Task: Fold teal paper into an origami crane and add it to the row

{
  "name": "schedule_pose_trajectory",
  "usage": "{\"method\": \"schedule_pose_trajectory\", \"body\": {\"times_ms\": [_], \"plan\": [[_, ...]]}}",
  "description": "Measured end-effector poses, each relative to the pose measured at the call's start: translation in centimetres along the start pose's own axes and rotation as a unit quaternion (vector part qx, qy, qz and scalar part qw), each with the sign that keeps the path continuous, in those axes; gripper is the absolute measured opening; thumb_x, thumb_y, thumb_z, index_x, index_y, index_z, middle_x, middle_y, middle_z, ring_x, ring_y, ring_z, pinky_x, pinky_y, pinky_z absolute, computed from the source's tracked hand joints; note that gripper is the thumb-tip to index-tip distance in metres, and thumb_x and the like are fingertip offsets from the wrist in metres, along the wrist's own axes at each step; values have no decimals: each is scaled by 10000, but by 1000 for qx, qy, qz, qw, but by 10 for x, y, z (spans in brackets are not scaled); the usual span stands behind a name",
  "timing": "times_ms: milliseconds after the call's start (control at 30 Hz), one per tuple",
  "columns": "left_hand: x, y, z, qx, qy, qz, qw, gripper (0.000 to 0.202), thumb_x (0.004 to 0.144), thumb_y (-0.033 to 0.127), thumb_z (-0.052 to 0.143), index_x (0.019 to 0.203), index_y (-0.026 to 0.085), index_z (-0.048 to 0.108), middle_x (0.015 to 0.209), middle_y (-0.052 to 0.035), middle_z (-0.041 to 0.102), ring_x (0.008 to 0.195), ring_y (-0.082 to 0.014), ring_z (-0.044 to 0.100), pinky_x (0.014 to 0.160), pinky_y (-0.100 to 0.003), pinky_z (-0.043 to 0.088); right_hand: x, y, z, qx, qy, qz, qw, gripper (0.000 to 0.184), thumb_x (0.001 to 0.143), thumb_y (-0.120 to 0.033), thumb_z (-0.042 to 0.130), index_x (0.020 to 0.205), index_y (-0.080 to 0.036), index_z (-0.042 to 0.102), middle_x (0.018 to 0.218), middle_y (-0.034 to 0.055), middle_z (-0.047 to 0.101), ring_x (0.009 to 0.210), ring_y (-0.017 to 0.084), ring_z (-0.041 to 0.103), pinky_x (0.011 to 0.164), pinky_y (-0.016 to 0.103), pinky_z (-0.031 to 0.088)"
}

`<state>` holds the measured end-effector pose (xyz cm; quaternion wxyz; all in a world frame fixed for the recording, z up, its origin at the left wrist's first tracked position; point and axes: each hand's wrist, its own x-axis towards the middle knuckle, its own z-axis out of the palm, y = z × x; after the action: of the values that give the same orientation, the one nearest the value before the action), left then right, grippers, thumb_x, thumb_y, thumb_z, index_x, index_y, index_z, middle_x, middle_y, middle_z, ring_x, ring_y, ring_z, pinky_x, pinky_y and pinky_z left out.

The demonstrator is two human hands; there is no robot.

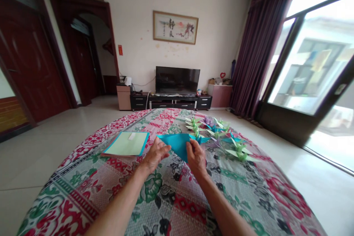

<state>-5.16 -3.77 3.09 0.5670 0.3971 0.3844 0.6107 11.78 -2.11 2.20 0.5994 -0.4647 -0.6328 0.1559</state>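
A teal sheet of paper (176, 143), folded into a triangle, lies flat on the patterned tablecloth (171, 199). My left hand (155, 156) presses its fingertips on the paper's near left edge. My right hand (195, 155) pinches the paper's right edge, fingers curled over it. Both forearms reach in from the bottom of the view.
A stack of coloured paper sheets (126, 143), pale green on top, lies to the left. Several folded paper cranes (218, 132) in green, purple and teal stand to the right and behind. Beyond the table are a tiled floor, a TV (177, 80) and a large window.
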Motion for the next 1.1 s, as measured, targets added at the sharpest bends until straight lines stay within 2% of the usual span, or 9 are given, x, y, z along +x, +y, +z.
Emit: {"method": "schedule_pose_trajectory", "body": {"times_ms": [67,100,233,400,533,800,1100], "plan": [[-1,-3,6,-9,-7,-14,1000,355,526,292,802,746,165,554,559,74,480,570,-79,517,638,-252,475,-4,-2,5,24,-13,24,999,314,825,-417,449,856,-149,611,642,-1,555,556,115,451,528,222,343],[-1,-4,8,-16,-8,-18,1000,346,520,293,802,726,159,558,549,71,482,568,-84,517,625,-252,472,-6,-2,7,31,-17,35,999,315,818,-426,459,843,-150,609,624,-9,539,541,111,438,519,221,336],[2,-8,11,-21,-2,-24,999,372,521,316,786,805,135,629,697,-14,638,628,-126,575,583,-249,455,-8,-3,10,51,-27,65,996,333,807,-448,466,836,-149,610,588,-22,508,513,104,406,499,219,322],[2,-10,15,-14,46,-23,999,342,502,331,787,734,121,649,674,-31,667,558,-117,573,534,-237,433,-8,-4,10,53,-15,84,995,349,806,-453,453,831,-146,615,600,-10,524,522,108,416,497,216,329],[3,-13,16,-17,65,-6,998,338,497,353,785,699,128,633,617,-7,645,506,-103,554,495,-226,420,-10,-3,12,11,8,69,998,330,822,-427,434,841,-147,608,600,-8,531,514,111,423,496,220,324],[9,-18,11,-9,117,21,993,324,513,362,761,658,134,584,544,29,577,451,-76,502,437,-199,395,-11,-4,11,-58,39,-23,997,280,856,-352,400,852,-149,592,703,28,590,557,123,474,539,232,347],[13,-14,1,-18,138,33,990,295,524,350,740,633,144,558,519,48,558,466,-76,517,437,-183,402,-12,-2,12,-70,44,-37,996,283,872,-344,380,873,-149,585,726,35,603,598,135,505,579,242,374]]}}
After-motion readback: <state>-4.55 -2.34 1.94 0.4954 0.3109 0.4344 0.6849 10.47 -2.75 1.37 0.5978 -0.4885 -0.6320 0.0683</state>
